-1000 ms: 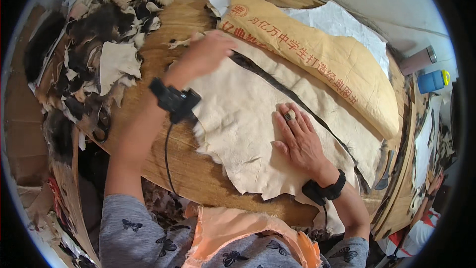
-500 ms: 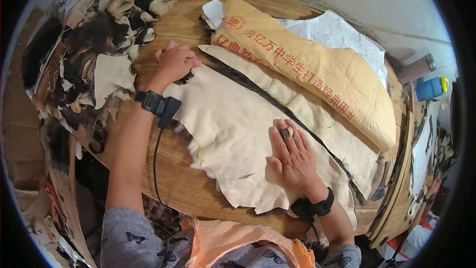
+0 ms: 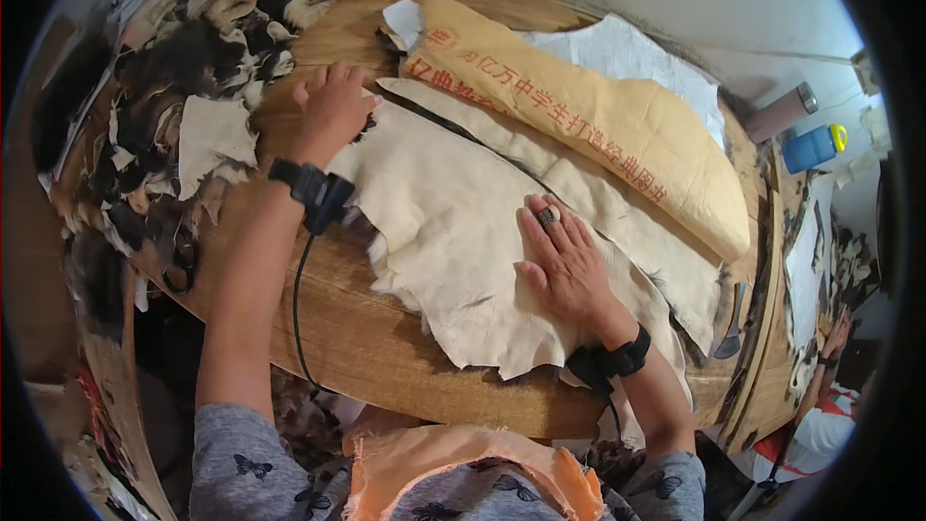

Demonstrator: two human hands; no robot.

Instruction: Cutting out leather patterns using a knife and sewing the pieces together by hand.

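Note:
A cream-coloured animal hide (image 3: 439,222) lies skin side up on a wooden table, with fur showing along its ragged near edge. My left hand (image 3: 333,114) rests at the hide's far left corner, fingers apart and partly bent. Dark fur shows just beside its wrist. Flat on the right part of the hide is my right hand (image 3: 567,268), fingers stretched out, with a ring on one. Behind this hide lies another pale hide (image 3: 617,195). A narrow dark fur strip (image 3: 463,127) runs between the two.
A yellow paper sack (image 3: 569,106) covers the second hide's far side. Fur scraps (image 3: 193,68) are heaped at left. At right are a spoon-shaped tool (image 3: 732,323), a blue bottle (image 3: 810,150) and a tumbler (image 3: 783,114). Another person's arm (image 3: 828,367) shows at far right.
My left hand's fingers have spread from a more curled pose. The dark fur strip between the hides looks narrower. My right hand stays flat on the hide; the whole view has shifted slightly.

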